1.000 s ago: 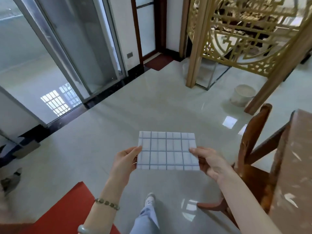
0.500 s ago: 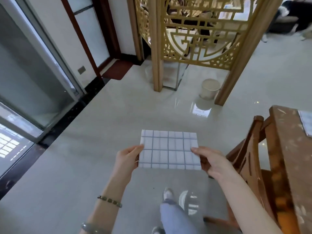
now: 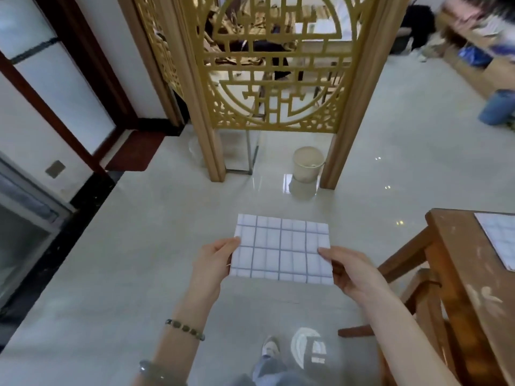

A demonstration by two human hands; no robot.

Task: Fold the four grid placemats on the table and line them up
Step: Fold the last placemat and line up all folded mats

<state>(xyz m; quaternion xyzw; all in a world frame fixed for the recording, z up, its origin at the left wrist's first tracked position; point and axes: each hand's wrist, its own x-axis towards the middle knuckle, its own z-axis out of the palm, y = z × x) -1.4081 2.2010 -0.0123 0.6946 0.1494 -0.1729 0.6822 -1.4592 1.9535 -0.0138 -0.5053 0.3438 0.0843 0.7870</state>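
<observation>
I hold a folded white placemat with a blue grid (image 3: 282, 249) flat in the air above the floor, in front of me. My left hand (image 3: 213, 261) pinches its left edge and my right hand (image 3: 352, 270) pinches its right edge. A second grid placemat (image 3: 498, 240) lies on the wooden table (image 3: 457, 274) at the right edge of the view, partly cut off by the frame. No other placemats are in view.
A wooden chair (image 3: 418, 299) stands against the table's left side. A gold lattice screen (image 3: 278, 68) with wooden posts rises ahead, with a pale bucket (image 3: 308, 164) at its foot. Glass doors line the left wall. A person sits at the far right.
My view has swung to the right, bringing the table and the placemat on it into sight. Both hands keep the same hold on the placemat.
</observation>
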